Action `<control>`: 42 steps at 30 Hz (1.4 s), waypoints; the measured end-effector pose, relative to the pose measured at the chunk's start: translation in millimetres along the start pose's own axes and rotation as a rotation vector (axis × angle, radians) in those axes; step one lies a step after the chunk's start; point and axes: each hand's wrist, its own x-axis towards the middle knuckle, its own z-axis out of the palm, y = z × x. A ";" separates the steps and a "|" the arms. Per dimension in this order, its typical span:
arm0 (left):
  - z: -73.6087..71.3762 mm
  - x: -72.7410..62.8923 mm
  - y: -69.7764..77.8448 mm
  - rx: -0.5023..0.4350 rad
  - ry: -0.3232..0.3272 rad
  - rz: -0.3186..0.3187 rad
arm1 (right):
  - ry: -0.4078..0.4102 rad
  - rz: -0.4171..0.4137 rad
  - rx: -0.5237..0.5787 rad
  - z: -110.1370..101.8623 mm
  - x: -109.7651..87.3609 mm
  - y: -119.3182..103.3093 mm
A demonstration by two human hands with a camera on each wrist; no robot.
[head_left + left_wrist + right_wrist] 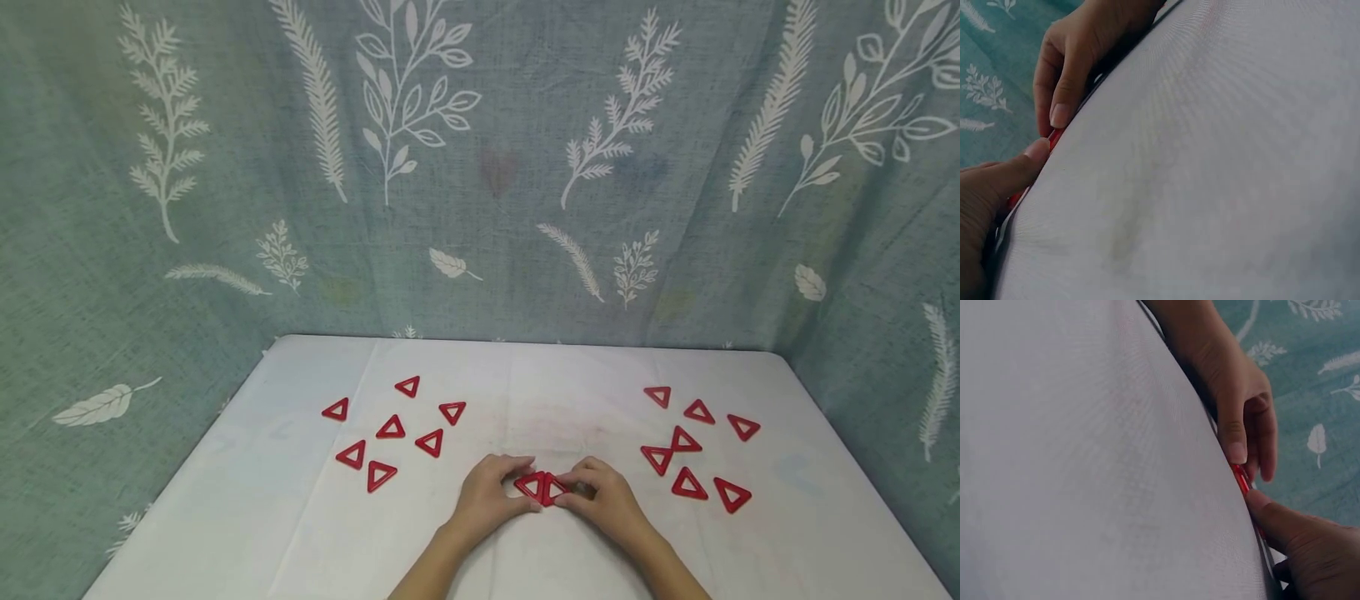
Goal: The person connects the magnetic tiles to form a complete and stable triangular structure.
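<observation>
Two red triangle tiles with hollow centres meet edge to edge near the front middle of the table. My left hand (489, 498) pinches the left triangle tile (531, 485) between thumb and fingers. On the other side, my right hand (602, 502) grips the right triangle tile (552, 489) the same way. Seen from the left wrist, the left thumb (1022, 167) and the right hand (1075, 62) close in on a thin strip of red. In the right wrist view the red edge (1241, 479) shows between both hands' fingertips.
Several more red triangles (391, 427) lie spread on the left of the white-covered table (570, 383). Another scattered group, with a red triangle (689, 483) among them, lies on the right; two there touch at a corner. A leaf-patterned curtain (495, 233) hangs behind and beside the table.
</observation>
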 end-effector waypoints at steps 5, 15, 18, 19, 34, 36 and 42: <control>1.9 -0.6 1.4 0.044 0.021 0.027 | 0.035 -0.083 -0.031 0.5 -3.1 0.1; 4.5 -2.4 -0.7 0.013 -0.009 -0.003 | 0.152 -0.135 -0.084 -10.9 -13.0 -0.3; 4.4 -2.4 -0.9 0.002 -0.014 -0.007 | 0.181 -0.115 -0.071 -17.3 -15.6 0.8; 4.1 -2.3 -1.1 0.002 -0.015 -0.005 | 0.189 -0.105 -0.063 -19.7 -16.3 1.7; -2.0 -4.1 -6.8 -0.044 -0.025 0.008 | 0.236 0.043 -0.130 -54.8 -30.8 12.5; -2.2 -4.3 -6.5 -0.039 -0.022 0.015 | 0.267 0.050 -0.147 -59.4 -34.0 15.7; -2.9 -5.2 -4.6 -0.013 -0.026 0.004 | 0.354 0.127 -0.189 -73.8 -40.2 25.7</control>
